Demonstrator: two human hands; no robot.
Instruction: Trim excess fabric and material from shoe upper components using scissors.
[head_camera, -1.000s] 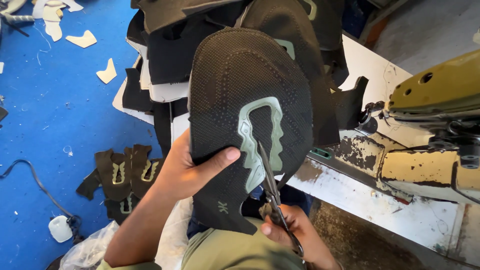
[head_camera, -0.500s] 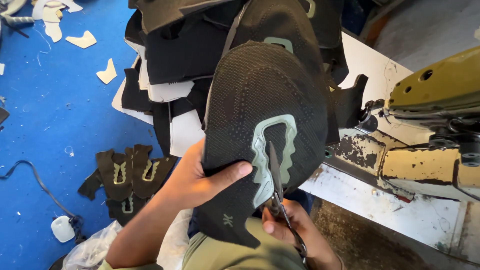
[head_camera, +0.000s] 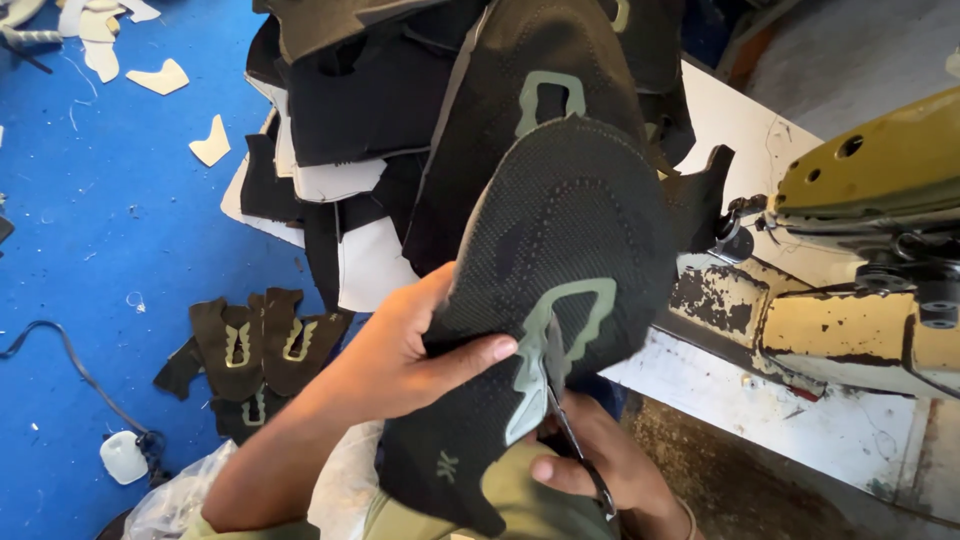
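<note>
Dark knit shoe upper (head_camera: 560, 260), pale green lace panel: pinched at its edge by left hand (head_camera: 400, 350), thumb on top. Right hand (head_camera: 600, 470) closed around scissors (head_camera: 570, 430), blades at the panel.

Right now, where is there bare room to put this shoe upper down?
Bare blue floor lies open between the pale scraps and the small pile of dark pieces. The white table edge below the sewing machine is free too. It is crowded at the stacked uppers behind the left hand.
</note>
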